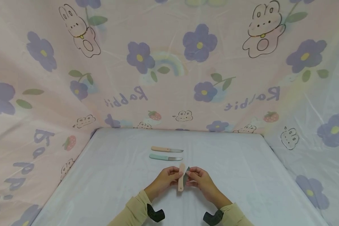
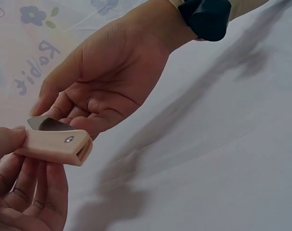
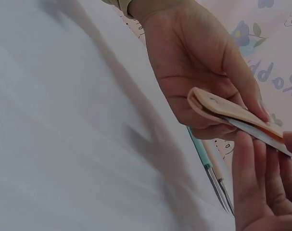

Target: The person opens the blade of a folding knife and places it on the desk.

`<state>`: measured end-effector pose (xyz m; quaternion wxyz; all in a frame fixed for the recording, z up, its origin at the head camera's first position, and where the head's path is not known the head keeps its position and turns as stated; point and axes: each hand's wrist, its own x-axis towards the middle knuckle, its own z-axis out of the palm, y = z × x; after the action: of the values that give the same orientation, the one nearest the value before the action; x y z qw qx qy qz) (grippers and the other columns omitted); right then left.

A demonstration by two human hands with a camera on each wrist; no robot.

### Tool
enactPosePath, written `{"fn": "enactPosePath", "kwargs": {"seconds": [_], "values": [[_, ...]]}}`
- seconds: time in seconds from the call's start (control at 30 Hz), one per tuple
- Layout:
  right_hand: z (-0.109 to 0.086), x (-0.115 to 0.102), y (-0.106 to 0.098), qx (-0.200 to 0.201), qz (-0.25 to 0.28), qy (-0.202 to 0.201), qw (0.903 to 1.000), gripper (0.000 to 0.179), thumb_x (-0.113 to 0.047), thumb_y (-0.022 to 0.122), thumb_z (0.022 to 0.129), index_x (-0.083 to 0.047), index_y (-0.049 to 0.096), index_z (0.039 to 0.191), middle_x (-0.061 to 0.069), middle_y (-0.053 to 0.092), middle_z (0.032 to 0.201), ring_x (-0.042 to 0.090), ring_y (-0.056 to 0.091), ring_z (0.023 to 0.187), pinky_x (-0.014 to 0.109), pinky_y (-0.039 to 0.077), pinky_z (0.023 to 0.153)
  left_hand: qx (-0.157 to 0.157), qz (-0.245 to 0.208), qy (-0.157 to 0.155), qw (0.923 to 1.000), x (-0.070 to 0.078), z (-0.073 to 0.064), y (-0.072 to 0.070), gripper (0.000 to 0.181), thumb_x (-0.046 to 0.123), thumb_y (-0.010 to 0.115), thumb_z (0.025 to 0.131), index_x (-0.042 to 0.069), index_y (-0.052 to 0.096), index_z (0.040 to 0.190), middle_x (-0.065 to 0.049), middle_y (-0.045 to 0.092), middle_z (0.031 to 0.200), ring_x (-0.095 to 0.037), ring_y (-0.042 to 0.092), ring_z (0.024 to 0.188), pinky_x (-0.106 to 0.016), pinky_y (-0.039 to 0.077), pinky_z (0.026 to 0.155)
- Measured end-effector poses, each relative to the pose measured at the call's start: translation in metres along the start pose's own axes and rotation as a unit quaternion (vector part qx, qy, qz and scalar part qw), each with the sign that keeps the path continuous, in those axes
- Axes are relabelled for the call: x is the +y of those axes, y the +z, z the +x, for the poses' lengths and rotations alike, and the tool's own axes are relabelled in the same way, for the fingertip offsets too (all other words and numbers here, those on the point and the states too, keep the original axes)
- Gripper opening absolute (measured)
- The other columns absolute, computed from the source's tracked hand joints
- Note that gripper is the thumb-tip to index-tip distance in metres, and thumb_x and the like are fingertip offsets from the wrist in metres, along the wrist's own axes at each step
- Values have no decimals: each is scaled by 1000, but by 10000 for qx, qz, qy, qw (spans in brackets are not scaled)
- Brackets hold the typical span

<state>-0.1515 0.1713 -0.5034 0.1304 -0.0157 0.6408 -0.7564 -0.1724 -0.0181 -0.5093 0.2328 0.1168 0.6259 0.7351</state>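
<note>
A folding knife [image 1: 181,185] with a pale peach handle is between my two hands, its blade [image 2: 54,124] partly swung out of the handle. My left hand [image 1: 168,176] grips the handle between thumb and fingers. The blade is pinched by my right hand [image 1: 200,179], with the thumb and fingers along it. In the right wrist view, the slot of the handle [image 3: 218,106] faces the camera, and the fingers of the right hand [image 3: 261,192] lie under the blade. The pivot end of the handle points toward my body.
Beyond my hands, two folding knives lie unfolded side by side, blades to the right: one with a peach-orange handle [image 1: 159,148], one with a mint-green handle [image 1: 158,157]. A white cloth [image 1: 115,179] covers the table. Curtains [image 1: 169,84] with rabbits and flowers surround it.
</note>
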Motion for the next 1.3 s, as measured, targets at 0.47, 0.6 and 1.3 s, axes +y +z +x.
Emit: {"fn": "enactPosePath", "kwargs": {"seconds": [0.47,0.6,1.3], "values": [[-1,2,1,5,-33,-91,10000,36,-20,63,82,6,48,101,17,60,89,22,59,81,38,50,74,281,194,65,9994,-2,-6,-4,32,26,61,84,0,55,103,-12,61,97,-17,59,84,-32,50,73],[-1,-1,1,20,62,-43,10000,32,-16,61,84,7,49,102,12,62,87,20,60,78,37,50,74,386,144,102,9991,-1,-7,-7,32,26,59,85,0,55,104,-14,61,97,-17,58,83,-33,50,73],[0,4,-1,162,215,-40,9996,28,-13,62,83,6,50,98,14,63,86,23,63,78,38,50,74,856,-404,172,9954,2,-12,-23,37,24,60,85,-2,51,108,-10,61,94,-20,59,85,-37,49,76]]}}
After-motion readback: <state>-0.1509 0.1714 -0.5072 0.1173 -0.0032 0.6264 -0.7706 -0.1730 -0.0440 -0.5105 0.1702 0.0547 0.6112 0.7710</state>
